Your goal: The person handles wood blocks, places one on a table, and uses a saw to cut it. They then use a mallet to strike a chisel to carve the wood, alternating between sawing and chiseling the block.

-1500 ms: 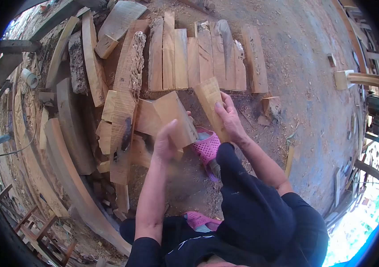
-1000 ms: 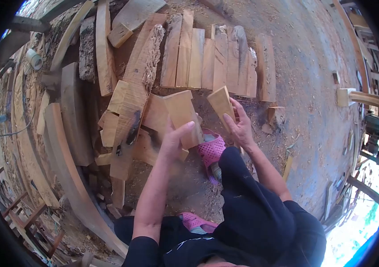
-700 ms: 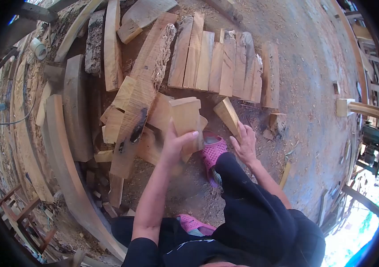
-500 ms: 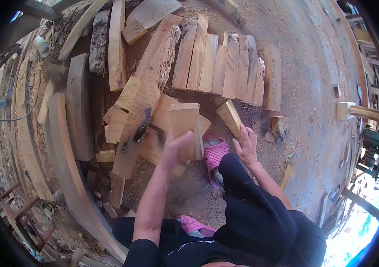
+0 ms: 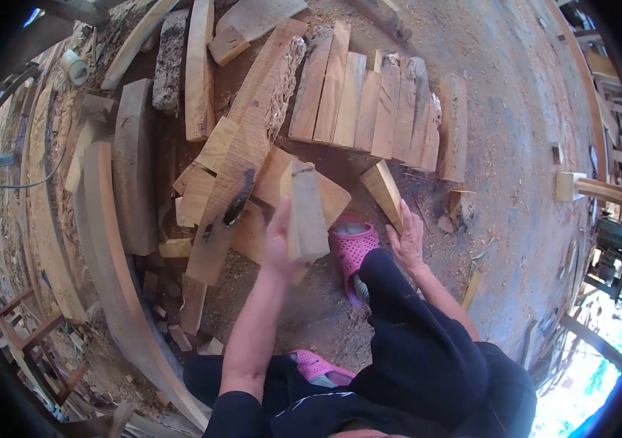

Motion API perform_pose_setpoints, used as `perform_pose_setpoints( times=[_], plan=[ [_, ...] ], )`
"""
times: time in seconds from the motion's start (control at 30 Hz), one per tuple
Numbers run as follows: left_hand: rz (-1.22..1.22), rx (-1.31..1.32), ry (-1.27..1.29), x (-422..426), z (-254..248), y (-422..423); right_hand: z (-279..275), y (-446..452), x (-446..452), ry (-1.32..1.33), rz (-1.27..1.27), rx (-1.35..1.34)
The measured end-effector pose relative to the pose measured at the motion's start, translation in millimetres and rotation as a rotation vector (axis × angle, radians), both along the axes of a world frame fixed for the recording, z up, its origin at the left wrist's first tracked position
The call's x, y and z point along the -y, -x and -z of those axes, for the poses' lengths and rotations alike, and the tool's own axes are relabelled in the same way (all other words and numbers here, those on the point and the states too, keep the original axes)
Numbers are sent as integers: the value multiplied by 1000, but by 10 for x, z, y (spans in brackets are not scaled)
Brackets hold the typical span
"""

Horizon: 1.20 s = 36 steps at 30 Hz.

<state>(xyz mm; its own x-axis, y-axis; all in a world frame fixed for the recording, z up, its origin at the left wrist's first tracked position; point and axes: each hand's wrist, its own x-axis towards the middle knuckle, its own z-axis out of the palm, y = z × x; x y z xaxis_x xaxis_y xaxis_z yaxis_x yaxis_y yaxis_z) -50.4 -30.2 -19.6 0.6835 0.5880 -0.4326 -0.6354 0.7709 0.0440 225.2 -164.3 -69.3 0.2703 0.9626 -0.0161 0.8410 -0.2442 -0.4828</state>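
Observation:
My left hand (image 5: 278, 233) is closed round the left side of a short wood block (image 5: 307, 212), held up above the pile with its narrow greyish face toward me. Most of those fingers are hidden behind the block. In my right hand (image 5: 407, 237) is a wood offcut (image 5: 381, 191), gripped at its near end and tilted up to the left. Below the left block lies a flat wood piece (image 5: 271, 175). Beyond both hands, several wood pieces (image 5: 365, 102) lie side by side on the ground.
A long rough-edged board (image 5: 241, 157) lies over offcuts to the left. Long beams (image 5: 110, 241) run along the left side. Pink clogs (image 5: 354, 244) are on my feet, close below the right hand. A wooden post (image 5: 573, 187) stands at right.
The block in my left hand has been turned, so a narrow greyish face now shows instead of the broad one. My right hand still holds its offcut. The view has shifted slightly.

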Motion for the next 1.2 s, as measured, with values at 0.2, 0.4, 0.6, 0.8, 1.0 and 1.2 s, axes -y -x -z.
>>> perform_pose_setpoints(
  times=[0.2,0.4,0.6,0.8,1.0,1.2],
  plan=[
    [20,-701,-242,-59,-456,-208,182,34,68,58,107,155],
    [327,-1959,-1069,-192,-590,-312,215,80,63,25,102,284],
    [541,-2131,-1335,-105,-411,-469,274,62,80,-8,42,327],
    [554,-2158,-1262,-105,-312,-553,256,49,44,26,17,326],
    [568,-2230,-1269,-25,-208,-604,225,26,53,80,30,268],
    [610,-2277,-1296,49,-179,-747,-551,-79,-242,477,99,275]
  ],
)
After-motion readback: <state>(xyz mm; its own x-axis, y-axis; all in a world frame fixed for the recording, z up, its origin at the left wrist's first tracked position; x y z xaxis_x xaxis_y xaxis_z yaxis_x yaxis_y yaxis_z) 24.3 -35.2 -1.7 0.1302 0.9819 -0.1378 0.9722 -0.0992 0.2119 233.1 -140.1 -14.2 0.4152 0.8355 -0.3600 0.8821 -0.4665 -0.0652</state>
